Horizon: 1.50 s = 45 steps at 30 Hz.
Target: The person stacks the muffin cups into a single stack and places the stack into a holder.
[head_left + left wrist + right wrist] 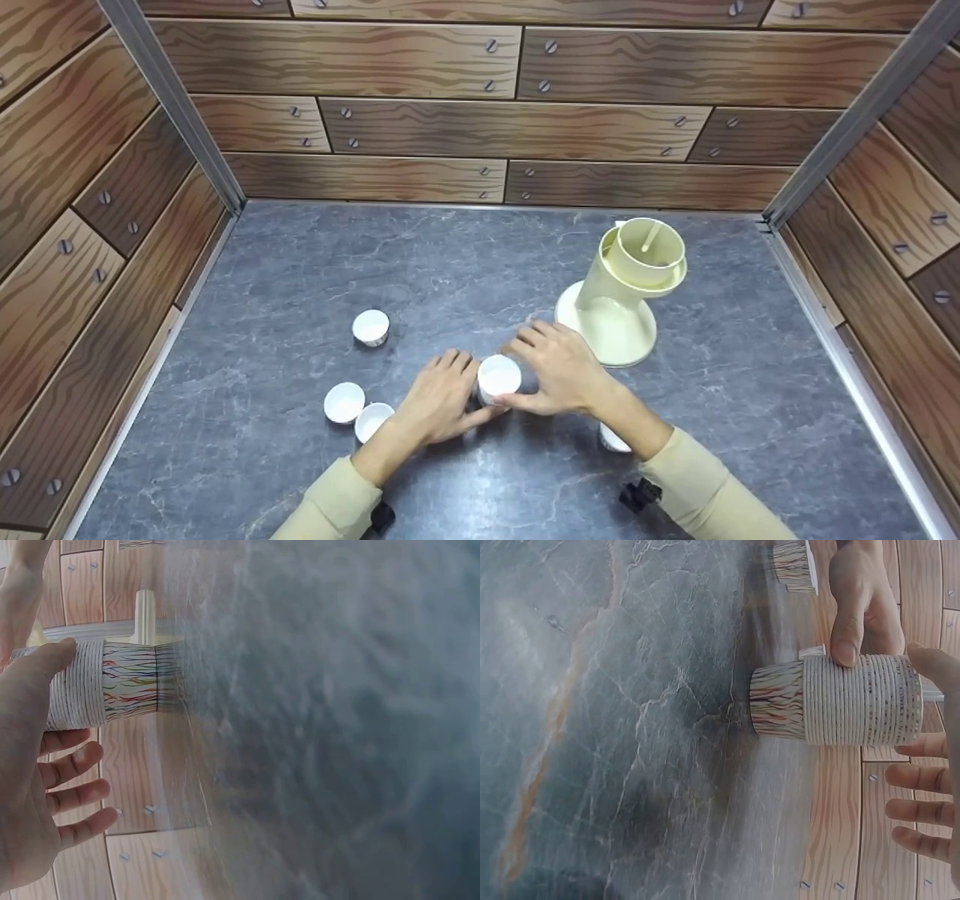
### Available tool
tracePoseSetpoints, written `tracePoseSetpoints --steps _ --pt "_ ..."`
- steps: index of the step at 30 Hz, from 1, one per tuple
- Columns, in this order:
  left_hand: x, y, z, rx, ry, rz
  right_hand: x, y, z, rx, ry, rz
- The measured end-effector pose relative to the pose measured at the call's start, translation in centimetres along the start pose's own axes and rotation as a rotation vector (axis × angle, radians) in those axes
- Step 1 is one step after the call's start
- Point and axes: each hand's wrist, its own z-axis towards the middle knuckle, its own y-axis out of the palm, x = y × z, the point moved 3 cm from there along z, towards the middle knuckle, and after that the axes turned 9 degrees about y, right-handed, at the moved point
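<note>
A stack of nested white paper baking cups (499,376) with colored streaks on the sides stands upright on the table between both hands. My left hand (442,397) holds it from the left; in the left wrist view, its thumb (56,656) lies along one side and its index finger is at the other, the remaining fingers spread. The right hand (559,367) pinches the stack near its top rim from the right. In the right wrist view, the streaked lowest cup (777,700) shows below the tightly ribbed rims of the others.
Right of the hands stands a cream device (615,330) with a round base and an open cylinder on top. Left lie a far cup (371,328), a cup (345,403) and its neighbor (373,420). Another cup (615,440) is partly hidden by the right forearm. Wood-patterned walls enclose the table.
</note>
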Motion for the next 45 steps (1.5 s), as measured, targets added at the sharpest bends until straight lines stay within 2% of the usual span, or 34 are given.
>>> tracePoseSetpoints --steps 4,13,31,39,45 --pt "-0.1 0.1 -0.1 -0.015 -0.018 -0.016 0.4 -0.5 -0.2 -0.002 0.019 -0.008" --pt "-0.1 0.1 0.0 -0.026 -0.023 -0.033 1.4 -1.4 -1.3 0.013 -0.01 -0.058" --pt "-0.1 0.0 0.0 -0.043 -0.027 -0.034 4.5 -2.7 -4.9 0.0 0.032 -0.006" --pt "-0.1 0.1 0.0 -0.017 -0.017 -0.03 5.4 -2.7 -6.8 0.006 0.056 0.028" --pt "0.0 0.2 0.0 -0.043 -0.024 -0.044 6.1 -2.4 -8.6 0.026 0.071 0.034"
